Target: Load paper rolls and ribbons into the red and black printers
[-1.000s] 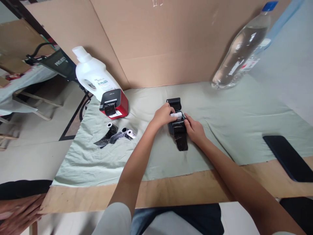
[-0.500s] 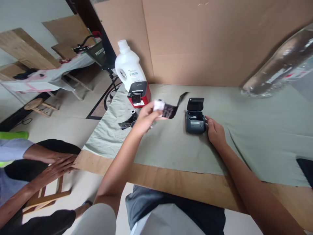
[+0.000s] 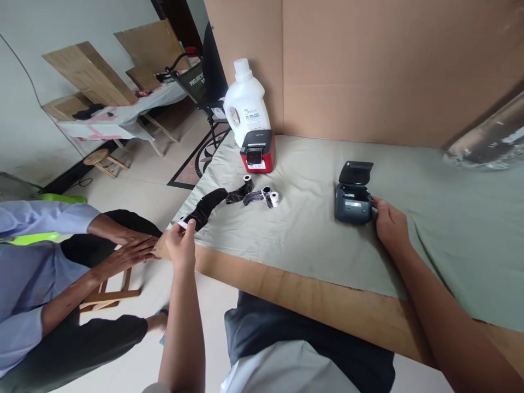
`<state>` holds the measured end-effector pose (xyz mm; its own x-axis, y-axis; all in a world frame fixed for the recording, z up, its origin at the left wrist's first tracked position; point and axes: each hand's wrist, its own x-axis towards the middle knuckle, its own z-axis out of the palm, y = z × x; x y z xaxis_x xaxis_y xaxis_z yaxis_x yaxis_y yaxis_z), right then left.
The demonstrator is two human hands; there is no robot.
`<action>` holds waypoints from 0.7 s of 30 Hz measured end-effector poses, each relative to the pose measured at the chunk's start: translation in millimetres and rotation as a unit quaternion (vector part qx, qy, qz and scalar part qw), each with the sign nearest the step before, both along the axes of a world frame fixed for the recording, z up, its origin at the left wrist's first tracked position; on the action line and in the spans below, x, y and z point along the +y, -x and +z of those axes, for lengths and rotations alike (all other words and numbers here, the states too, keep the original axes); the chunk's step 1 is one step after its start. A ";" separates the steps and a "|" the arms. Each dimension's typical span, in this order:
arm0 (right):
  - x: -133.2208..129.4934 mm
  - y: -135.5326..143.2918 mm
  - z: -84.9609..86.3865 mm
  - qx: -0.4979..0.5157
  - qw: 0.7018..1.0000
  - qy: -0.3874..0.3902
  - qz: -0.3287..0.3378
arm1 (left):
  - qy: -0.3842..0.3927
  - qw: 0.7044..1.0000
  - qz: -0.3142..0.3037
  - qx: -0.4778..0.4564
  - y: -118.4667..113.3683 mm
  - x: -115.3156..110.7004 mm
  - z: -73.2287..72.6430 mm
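Note:
My left hand (image 3: 182,243) is closed on a paper roll (image 3: 208,206) at the table's left front corner; its long black strip trails up and right over the cloth. Several small rolls with dark strips (image 3: 245,188) lie just beyond it. At the right, a dark portable printer (image 3: 352,206) stands with its lid raised. My right hand (image 3: 391,224) rests against the printer's right side, fingertips on its edge. A red and black printer (image 3: 258,152) with a dark strip in its front stands at the back left.
Behind the red printer is a white jug (image 3: 248,103). A cardboard panel (image 3: 360,71) closes the back, with a plastic-wrapped item (image 3: 491,136) at right. Another person's hands (image 3: 133,248) rest at the table's left corner.
My left hand has moved left and toward the front edge with the roll. The view has shifted left, uncovering the small rolls. My right hand remains at the printer.

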<state>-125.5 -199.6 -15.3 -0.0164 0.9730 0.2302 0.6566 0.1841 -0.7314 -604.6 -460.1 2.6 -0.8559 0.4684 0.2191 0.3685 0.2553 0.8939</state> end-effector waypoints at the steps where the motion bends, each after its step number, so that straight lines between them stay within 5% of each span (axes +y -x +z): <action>1: 0.2 0.0 0.2 -0.002 1.000 0.001 -0.001 | -0.029 0.999 0.030 0.005 1.5 -1.0 -0.4; 4: 0.1 -0.2 1.8 -0.005 1.000 0.010 0.000 | -0.081 0.995 0.054 0.013 0.9 4.5 0.7; 9: -2.3 0.7 6.8 -0.011 1.000 0.022 -0.003 | -0.050 0.996 0.063 0.045 -6.6 24.0 2.1; 14: -2.6 0.9 6.6 -0.003 1.000 0.007 0.010 | -0.066 0.998 0.008 -0.022 -8.9 43.5 -4.1; 21: -0.6 -1.4 4.7 -0.032 0.999 0.021 -0.005 | -0.018 0.996 -0.062 0.053 -2.6 49.6 -19.4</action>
